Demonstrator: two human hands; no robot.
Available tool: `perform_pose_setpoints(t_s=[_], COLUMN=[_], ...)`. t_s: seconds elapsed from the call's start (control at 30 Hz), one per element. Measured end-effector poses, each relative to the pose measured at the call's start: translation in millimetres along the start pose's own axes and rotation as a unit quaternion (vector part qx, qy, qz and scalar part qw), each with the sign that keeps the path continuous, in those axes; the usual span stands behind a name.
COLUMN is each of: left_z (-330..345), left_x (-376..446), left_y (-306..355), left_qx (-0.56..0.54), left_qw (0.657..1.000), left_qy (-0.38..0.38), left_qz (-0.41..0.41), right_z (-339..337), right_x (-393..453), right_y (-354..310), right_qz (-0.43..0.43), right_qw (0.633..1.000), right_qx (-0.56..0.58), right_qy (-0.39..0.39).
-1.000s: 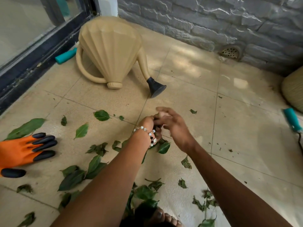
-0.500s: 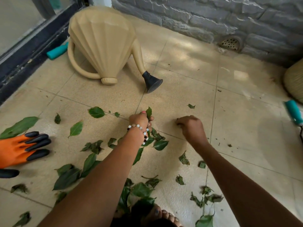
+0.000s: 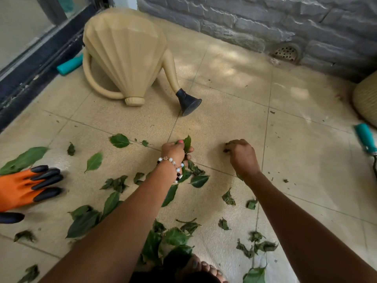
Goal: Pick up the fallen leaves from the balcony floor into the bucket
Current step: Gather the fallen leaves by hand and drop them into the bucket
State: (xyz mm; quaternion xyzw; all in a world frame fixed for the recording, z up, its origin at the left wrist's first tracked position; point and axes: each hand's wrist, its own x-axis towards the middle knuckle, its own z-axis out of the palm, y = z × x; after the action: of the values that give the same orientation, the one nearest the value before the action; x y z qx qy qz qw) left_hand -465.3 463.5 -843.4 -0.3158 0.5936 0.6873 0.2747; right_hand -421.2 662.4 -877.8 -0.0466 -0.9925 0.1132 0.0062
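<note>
A: Containers? The beige watering can [image 3: 124, 56] lies tipped on its side at the far left, black rose [image 3: 188, 102] touching the tile. Its inside is hidden. A pale ribbed vessel [image 3: 366, 103] shows at the right edge; contents not visible.

B: Hands and leaves?

A: The left hand [image 3: 175, 151], beaded bracelet [image 3: 172, 166] on the wrist, is curled round a bunch of green leaves [image 3: 187, 142], one standing up past the fingers. The right hand [image 3: 241, 154] is knuckles-up, fingertips bent down onto a small dark leaf scrap [image 3: 226, 150] on the floor; whether it has a pinch on it I cannot tell.

B: The rest of the leaves?

A: Loose leaves [image 3: 85, 221] scatter across the near floor, thickest near left and under the forearms.

B: Surface, room?

A: Beige tiled floor [image 3: 234, 78], grey stone wall [image 3: 265, 19] far, a round drain [image 3: 286, 53] at its foot, dark door track [image 3: 30, 78] left. An orange glove [image 3: 26, 188] with black fingertips lies at the left edge; teal handles near the track [image 3: 70, 64] and at the right [image 3: 366, 137].
</note>
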Motion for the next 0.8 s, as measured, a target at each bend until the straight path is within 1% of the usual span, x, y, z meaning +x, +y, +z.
perform_pose_setpoints(t_s=[0.03, 0.07, 0.1, 0.13, 0.17, 0.2, 0.23, 0.27, 0.3, 0.37, 0.4, 0.43, 0.5, 0.57, 0.6, 0.63, 0.67, 0.7, 0.73, 0.77, 0.8], left_z=[3, 6, 10, 13, 17, 20, 23, 26, 30, 35, 37, 38, 38, 36, 35, 34, 34, 33, 32, 30, 28], left_x=[-3, -7, -11, -12, -13, -13, -12, -11, -12, -16, -18, -20, -20, -19, -18, -18, -19, -21, -22, -22, -21], left_y=[-2, -5, -7, -10, -14, -17, -20, -22, -24, -24, -25, -24, -24, -23, -23, -22, -22, -22, -23, -24, -25], left_qx=[0.007, 0.016, 0.026, 0.037, 0.05, 0.068, 0.085, 0.085, 0.071, 0.032, 0.015, 0.008, 0.023, 0.064, 0.088, 0.108, 0.119, 0.114, 0.102, 0.094, 0.092], left_qw=[1.0, 1.0, 1.0, 0.999, 0.999, 0.998, 0.996, 0.996, 0.996, 0.997, 0.996, 0.995, 0.996, 0.996, 0.995, 0.994, 0.993, 0.993, 0.994, 0.995, 0.995], left_qy=[-0.004, -0.006, -0.009, -0.011, -0.012, -0.008, -0.004, -0.009, -0.02, -0.025, -0.019, -0.015, -0.004, 0.007, 0.012, 0.011, 0.003, -0.012, -0.028, -0.035, -0.034], left_qz=[0.005, 0.008, 0.005, 0.0, -0.008, -0.017, -0.025, -0.033, -0.042, -0.073, -0.09, -0.098, -0.088, -0.06, -0.041, -0.024, -0.01, -0.006, -0.008, -0.014, -0.021], right_z=[-3, -8, -14, -21, -28, -34, -38, -41, -42, -39, -37, -35, -39, -46, -52, -58, -66, -72, -75, -73, -68], right_x=[-5, -10, -14, -18, -22, -26, -28, -32, -36, -45, -50, -53, -59, -61, -61, -62, -62, -62, -63, -63, -64], right_y=[-4, -11, -19, -27, -36, -44, -52, -59, -67, -76, -78, -76, -71, -63, -58, -54, -51, -46, -41, -34, -26], right_qz=[0.006, 0.029, 0.066, 0.108, 0.146, 0.163, 0.159, 0.143, 0.116, 0.021, -0.031, -0.067, -0.109, -0.137, -0.133, -0.103, -0.047, 0.007, 0.05, 0.09, 0.114], right_qw=[0.999, 0.995, 0.983, 0.958, 0.921, 0.882, 0.861, 0.858, 0.872, 0.935, 0.957, 0.968, 0.966, 0.951, 0.937, 0.917, 0.887, 0.859, 0.842, 0.857, 0.898], right_qx=[0.037, 0.095, 0.172, 0.261, 0.357, 0.439, 0.482, 0.493, 0.476, 0.353, 0.288, 0.243, 0.222, 0.25, 0.289, 0.35, 0.426, 0.489, 0.525, 0.503, 0.423], right_qy=[0.001, 0.009, 0.025, 0.043, 0.051, 0.049, 0.041, 0.025, 0.006, 0.004, 0.006, -0.008, -0.07, -0.121, -0.142, -0.161, -0.172, -0.151, -0.114, -0.072, -0.049])
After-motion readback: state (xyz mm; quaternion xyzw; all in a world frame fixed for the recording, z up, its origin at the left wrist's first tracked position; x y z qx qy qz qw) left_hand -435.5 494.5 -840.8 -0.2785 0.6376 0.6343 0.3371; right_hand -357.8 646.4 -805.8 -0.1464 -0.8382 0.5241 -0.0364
